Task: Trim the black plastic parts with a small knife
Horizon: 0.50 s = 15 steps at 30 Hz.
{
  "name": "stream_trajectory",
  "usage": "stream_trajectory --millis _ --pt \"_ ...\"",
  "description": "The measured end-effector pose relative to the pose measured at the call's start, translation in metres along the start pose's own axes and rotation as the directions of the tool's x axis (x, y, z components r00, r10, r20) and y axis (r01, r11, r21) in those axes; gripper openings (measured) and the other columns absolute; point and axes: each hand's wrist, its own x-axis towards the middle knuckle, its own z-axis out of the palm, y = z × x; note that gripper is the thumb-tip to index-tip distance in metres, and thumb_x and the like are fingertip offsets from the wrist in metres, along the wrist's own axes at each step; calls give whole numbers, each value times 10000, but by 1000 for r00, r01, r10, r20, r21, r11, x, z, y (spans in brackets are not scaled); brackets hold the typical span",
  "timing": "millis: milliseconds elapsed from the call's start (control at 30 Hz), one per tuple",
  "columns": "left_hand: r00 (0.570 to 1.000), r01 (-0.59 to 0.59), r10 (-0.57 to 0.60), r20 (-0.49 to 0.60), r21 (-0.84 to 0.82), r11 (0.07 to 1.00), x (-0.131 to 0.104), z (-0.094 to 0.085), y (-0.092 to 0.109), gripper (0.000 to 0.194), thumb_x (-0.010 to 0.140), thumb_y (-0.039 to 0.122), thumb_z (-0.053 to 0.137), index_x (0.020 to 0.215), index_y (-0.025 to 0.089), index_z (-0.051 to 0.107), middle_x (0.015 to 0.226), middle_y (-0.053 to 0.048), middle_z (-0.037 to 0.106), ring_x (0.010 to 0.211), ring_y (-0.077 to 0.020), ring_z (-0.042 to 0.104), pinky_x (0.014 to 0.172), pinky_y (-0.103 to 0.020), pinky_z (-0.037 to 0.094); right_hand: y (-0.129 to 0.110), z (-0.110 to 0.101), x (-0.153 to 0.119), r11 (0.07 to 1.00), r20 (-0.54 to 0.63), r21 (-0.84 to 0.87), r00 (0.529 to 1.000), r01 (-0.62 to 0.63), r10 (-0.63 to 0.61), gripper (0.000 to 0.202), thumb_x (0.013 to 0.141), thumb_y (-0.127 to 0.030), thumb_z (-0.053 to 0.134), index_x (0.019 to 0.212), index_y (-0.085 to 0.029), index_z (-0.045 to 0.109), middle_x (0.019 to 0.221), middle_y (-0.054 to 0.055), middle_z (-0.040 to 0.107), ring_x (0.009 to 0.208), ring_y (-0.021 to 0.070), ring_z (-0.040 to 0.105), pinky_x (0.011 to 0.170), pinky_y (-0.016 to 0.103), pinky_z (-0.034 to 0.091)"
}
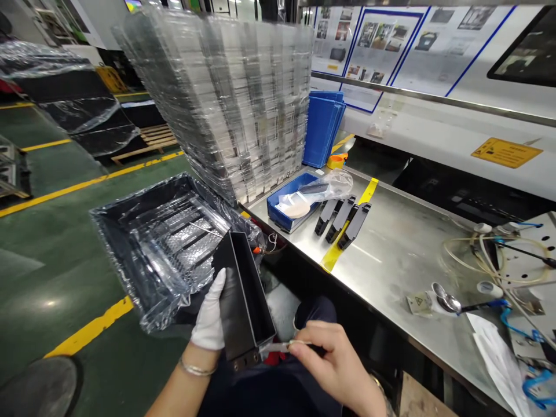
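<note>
My gloved left hand (209, 321) grips a matte black, open-topped rectangular housing (244, 301) low at 6 o'clock, over my lap. My bare right hand (332, 362) pinches a thin metal tool (274, 346) against its near end. At 10 o'clock, a plastic-lined bin (143, 243). At 1 o'clock, three black parts (342, 217) lie on the steel desk (391, 249), bare room around them.

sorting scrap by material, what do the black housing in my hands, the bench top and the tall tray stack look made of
Black housing: looks like matte moulded plastic, with thin even walls and a dull sheen.
Bench top: probably brushed stainless steel, grey with soft streaky reflections.
Tray stack: clear thin plastic, likely thermoformed; it is see-through, with glossy ridges.
</note>
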Motion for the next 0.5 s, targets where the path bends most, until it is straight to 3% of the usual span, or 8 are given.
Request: stream_trajectory --millis 100,200,267,367,433,500 --pt "997 -39 42 -58 55 998 0 3 -1 276 998 392 515 1110 315 756 1197 35 706 1161 -185 654 1204 -375 321 0 3 -2 999 92 50 996 3 -8 270 943 -371 653 776 -179 744 677 23 670 613 118 580 586 234 393" --pt "965 -97 141 -223 200 975 0 5 -7 227 934 343 630 1110 278 758 1195 -1 713 1146 -208 664 1162 -376 388 2 4 4 1000 -29 29 1000 -8 9 299 956 -350 621 728 -179 711 655 18 658 608 119 579 580 232 392" --pt "940 -44 133 -315 275 961 1 8 -16 253 896 330 678 1103 209 761 1168 -43 728 1133 -228 670 1130 -362 426 3 5 13 1000 -124 1 992 -7 7 315 969 -342 594 719 -178 693 651 16 646 609 119 572 585 233 391" --pt "947 83 18 -320 298 951 2 15 -29 249 875 354 695 1021 172 780 1062 -71 759 1099 -262 685 1114 -387 442 2 8 26 996 -162 -84 986 32 -45 314 975 -352 583 734 -179 690 647 11 618 591 118 540 572 246 373" --pt "956 104 -17 -293 286 952 3 19 -31 279 879 391 683 1010 164 780 1026 -83 764 1100 -273 685 1121 -406 433 1 8 26 988 -70 -142 995 60 -71 323 974 -359 583 725 -184 690 640 9 603 589 123 532 570 255 364" --pt "952 57 39 -303 300 952 4 20 -26 359 888 429 664 1088 147 758 1044 -107 758 1113 -283 678 1122 -426 430 0 7 20 989 85 -135 995 67 -55 299 955 -373 620 730 -196 706 650 6 624 611 129 565 590 254 381"
